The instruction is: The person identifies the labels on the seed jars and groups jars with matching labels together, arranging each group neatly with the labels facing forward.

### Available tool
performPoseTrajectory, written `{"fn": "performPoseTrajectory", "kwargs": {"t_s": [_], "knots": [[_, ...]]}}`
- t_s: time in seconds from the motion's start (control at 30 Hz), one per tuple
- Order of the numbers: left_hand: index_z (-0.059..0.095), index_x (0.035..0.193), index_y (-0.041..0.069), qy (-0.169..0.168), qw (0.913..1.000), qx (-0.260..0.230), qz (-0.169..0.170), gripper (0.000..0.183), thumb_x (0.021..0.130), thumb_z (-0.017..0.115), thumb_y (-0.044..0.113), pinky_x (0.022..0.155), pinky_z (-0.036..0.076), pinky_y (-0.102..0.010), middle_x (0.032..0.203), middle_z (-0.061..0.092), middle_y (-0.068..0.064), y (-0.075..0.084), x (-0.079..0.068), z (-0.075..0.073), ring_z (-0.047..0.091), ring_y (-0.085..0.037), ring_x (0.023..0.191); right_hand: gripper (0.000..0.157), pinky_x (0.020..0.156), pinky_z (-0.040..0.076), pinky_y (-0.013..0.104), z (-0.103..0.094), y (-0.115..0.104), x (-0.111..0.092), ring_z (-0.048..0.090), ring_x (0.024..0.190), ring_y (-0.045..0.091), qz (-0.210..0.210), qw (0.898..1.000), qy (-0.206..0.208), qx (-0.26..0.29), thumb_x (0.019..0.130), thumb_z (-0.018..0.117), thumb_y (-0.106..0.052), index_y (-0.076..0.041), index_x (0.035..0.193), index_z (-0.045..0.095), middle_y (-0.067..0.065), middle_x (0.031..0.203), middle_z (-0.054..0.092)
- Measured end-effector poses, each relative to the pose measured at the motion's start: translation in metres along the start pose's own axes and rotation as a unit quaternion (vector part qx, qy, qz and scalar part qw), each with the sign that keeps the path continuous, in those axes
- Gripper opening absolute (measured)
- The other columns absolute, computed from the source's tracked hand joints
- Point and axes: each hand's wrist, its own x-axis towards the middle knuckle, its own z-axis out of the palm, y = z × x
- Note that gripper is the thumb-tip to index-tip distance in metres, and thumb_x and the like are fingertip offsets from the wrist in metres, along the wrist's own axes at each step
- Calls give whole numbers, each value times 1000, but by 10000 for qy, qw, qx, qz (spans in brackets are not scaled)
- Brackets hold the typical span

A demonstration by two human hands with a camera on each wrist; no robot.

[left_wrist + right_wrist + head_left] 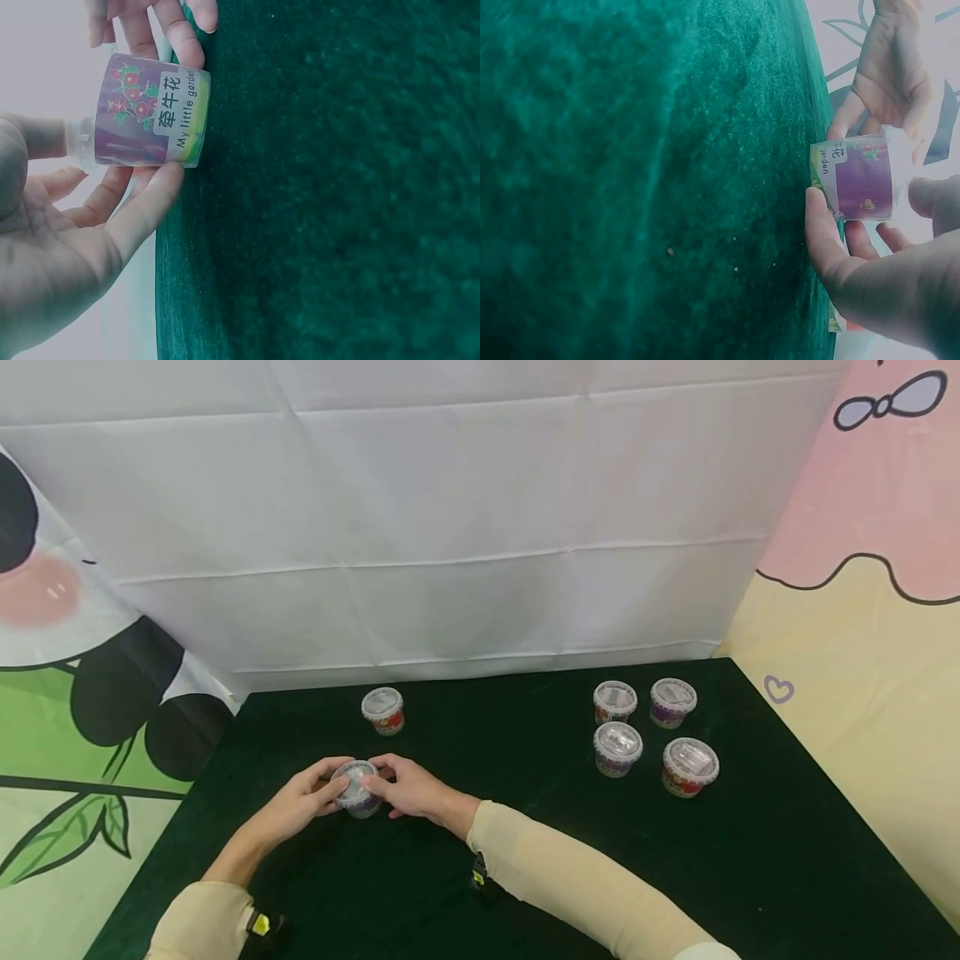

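Note:
Both hands hold one small plastic tub (360,806) with a clear lid, over the left part of the dark green table. Its purple label (135,112) shows red flowers and the words "My little garden". My left hand (307,793) grips it from the left, thumb on the lid and fingers round the side. From the right, my right hand (412,789) grips the same tub, its thumb also at the lid. In the right wrist view the purple side of the tub (862,180) sits between the fingers of both hands. The tub stands upright.
Just beyond the hands stands a red-labelled tub (383,711). Several more lidded tubs are grouped at the right, among them a purple one (672,702) and a red one (689,767). A white cloth (450,527) hangs behind the green table (525,860).

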Motion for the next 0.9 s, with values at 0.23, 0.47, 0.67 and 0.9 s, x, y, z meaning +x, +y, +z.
{"fn": "performPoseTrajectory", "kwargs": {"t_s": [0.23,0.47,0.67,0.9], "knots": [[34,151,-1,51,9999,29,-85,50,111,44,27,95,54,-40,143,38,-27,-5,-3,-1,51,-40,124,41,77,58,37,4,0,1,61,98,19,-77,10000,-26,-1,103,61,-35,-20,141,55,-1,119,57],[38,149,0,100,9996,232,136,47,110,45,26,94,55,-37,140,44,-26,0,3,3,54,-37,120,43,78,58,38,-2,0,-2,61,101,21,-131,9999,20,1,103,60,-36,-18,142,54,1,124,57],[40,147,-4,216,9977,603,203,46,110,47,21,90,57,-38,136,49,-26,9,-1,5,58,-34,113,48,80,58,39,-1,2,-5,62,105,23,-151,9997,-76,171,103,60,-37,-16,146,51,4,130,56],[43,147,-3,911,9750,2008,287,51,108,51,29,92,52,-55,138,48,-28,41,-8,10,55,-41,118,60,85,58,43,-12,3,-9,62,113,30,-267,9972,-82,693,103,60,-38,-9,153,41,10,137,55]]}}
